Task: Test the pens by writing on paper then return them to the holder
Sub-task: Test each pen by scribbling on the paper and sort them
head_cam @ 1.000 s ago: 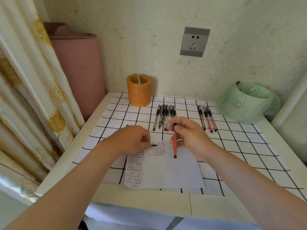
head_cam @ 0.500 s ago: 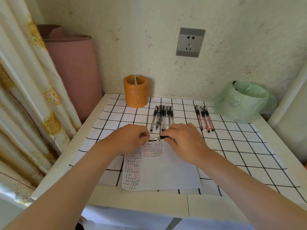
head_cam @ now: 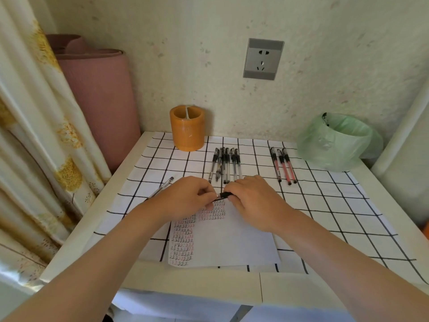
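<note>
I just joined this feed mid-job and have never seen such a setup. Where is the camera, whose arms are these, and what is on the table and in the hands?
There is no machine: one camera sits on a person's head, looking forward and down, so the bare arms are the wearer's. The left hand and right hand pinch one pen between them over the paper, which carries rows of test marks. On the checked cloth lie a group of black pens, three red pens and a lone pen; the orange holder and a green-lined bin stand at the back.
</note>
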The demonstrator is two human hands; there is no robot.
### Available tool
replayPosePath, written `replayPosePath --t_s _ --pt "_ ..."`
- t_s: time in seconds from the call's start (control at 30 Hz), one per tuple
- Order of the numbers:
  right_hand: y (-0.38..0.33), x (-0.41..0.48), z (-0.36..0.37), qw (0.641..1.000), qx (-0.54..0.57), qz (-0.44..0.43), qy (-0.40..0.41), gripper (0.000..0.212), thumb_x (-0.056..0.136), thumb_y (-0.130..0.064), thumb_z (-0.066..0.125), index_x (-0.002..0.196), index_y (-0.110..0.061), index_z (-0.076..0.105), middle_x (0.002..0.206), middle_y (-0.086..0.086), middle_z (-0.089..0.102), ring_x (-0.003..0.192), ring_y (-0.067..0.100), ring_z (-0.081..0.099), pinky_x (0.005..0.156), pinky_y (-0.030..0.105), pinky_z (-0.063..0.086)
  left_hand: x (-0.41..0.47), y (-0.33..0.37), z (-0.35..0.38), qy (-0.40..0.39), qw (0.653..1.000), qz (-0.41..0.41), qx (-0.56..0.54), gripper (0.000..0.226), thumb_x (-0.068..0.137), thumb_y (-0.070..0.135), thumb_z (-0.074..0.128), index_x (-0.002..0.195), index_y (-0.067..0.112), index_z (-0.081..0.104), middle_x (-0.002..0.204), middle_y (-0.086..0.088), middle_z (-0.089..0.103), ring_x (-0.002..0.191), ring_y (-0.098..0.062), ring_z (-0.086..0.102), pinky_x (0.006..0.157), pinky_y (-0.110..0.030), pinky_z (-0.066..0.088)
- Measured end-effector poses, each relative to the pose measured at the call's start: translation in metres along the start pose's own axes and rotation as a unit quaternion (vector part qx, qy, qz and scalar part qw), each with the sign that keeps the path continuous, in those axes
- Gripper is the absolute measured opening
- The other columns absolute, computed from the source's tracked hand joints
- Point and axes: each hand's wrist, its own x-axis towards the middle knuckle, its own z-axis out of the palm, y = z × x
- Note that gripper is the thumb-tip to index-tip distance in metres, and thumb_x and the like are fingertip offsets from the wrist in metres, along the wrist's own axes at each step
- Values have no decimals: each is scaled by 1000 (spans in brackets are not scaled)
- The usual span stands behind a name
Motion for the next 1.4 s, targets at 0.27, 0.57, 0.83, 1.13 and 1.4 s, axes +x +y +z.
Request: replayPosePath --t_s 0.27,0.57,0.83,1.13,1.4 --pt "-7 2 -4 997 -68 17 25 66 66 -92 36 57 -27 43 56 -10 43 63 14 41 69 32 29 -2 13 13 -52 990 -42 -127 20 85 41 70 77 24 78 72 -2 74 57 -7 59 56 -22 46" --pt "-5 4 -1 999 -1 16 38 55 77 -80 43 74 -26 51 68 -12 51 67 13 47 67 34 39 -1 17 2 -45 989 -67 -125 17 87 39 71 80 27 79 73 0 75 66 -4 66 62 -19 43" --pt "23 2 -1 982 153 78 80 20 93 -10 64 112 -14 69 99 -2 51 79 11 53 73 20 42 20 2 -19 219 958 -102 -152 4 89 35 68 89 31 69 78 19 73 74 -9 68 63 -27 51" --pt "68 3 -5 933 93 332 106 20 94 -16 59 102 -12 76 96 6 71 94 23 63 77 29 50 22 9 9 153 988 16 4 27 90 33 69 111 45 56 100 23 58 88 -1 58 63 -18 46" --pt "89 9 4 938 71 333 72 8 86 -13 55 78 -15 57 77 3 59 80 28 56 52 26 32 19 0 30 -46 983 84 157 74 62 73 73 129 47 52 111 30 36 112 3 32 92 -26 40"
